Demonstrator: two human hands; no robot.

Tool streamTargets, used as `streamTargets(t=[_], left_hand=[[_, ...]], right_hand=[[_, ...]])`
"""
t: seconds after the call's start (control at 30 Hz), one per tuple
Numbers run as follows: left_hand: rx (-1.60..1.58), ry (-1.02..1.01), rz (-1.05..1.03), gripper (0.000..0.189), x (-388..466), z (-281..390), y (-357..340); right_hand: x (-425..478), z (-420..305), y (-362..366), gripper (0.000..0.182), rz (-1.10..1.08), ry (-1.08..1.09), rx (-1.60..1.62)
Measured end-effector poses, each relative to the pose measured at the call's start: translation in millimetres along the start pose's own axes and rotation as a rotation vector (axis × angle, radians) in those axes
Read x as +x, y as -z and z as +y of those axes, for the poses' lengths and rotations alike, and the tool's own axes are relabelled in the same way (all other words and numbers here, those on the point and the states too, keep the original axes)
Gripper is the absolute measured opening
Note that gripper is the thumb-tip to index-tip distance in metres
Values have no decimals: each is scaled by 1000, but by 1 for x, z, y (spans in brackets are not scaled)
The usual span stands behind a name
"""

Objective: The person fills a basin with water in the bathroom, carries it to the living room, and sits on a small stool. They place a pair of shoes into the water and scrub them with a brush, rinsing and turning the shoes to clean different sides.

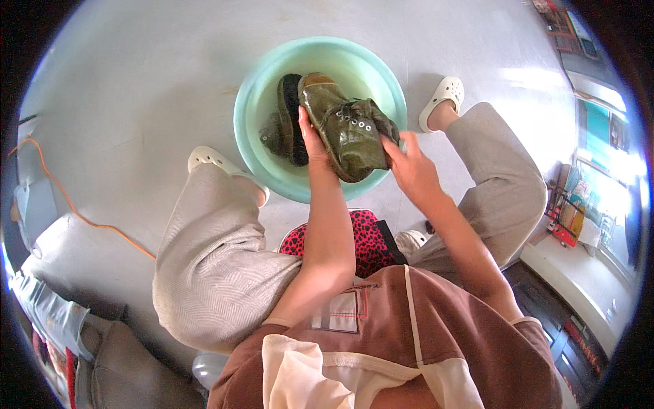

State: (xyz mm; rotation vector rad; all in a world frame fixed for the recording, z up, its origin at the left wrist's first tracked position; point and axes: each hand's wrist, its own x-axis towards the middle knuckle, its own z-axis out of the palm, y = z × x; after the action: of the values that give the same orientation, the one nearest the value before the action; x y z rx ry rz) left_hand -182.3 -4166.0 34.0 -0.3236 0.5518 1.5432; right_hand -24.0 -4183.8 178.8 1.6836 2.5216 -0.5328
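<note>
A wet olive-green lace-up shoe (pixel 352 134) with metal eyelets and a tan toe is held tilted over a mint-green plastic basin (pixel 245 153). My left hand (pixel 312 140) grips it along the sole edge, with fingers partly hidden beneath. At the ankle opening, my right hand (pixel 413 166) grasps the shoe's collar; some of its fingertips are hidden. The tongue flops out beside the eyelets. Behind my left hand a second dark shoe (pixel 286 125) lies on its side in the basin's water, its black sole showing.
The basin stands on a smooth grey floor (pixel 153 76) between my feet in white clogs (pixel 447 92). A pink, black-spotted fabric item (pixel 370 240) is below my forearms. An orange cable (pixel 66 197) crosses the floor at left. At right is a white ledge (pixel 567 286) with several items.
</note>
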Motion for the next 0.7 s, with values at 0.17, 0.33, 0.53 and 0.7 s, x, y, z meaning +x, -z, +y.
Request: streamTargets(t=[0.17,0.33,0.53,0.7], left_hand=[[224,59,118,62,5,6,-5],[333,70,10,74,0,-7,-15],[261,-50,40,62,-1,-3,-22],[317,-28,54,74,-12,11,-27]], right_hand=[[-47,-20,13,38,-249,-152,-53],[6,-43,-30,15,-6,-27,357],[20,11,-52,31,-148,-181,140],[-56,6,-14,35,-175,-147,106]])
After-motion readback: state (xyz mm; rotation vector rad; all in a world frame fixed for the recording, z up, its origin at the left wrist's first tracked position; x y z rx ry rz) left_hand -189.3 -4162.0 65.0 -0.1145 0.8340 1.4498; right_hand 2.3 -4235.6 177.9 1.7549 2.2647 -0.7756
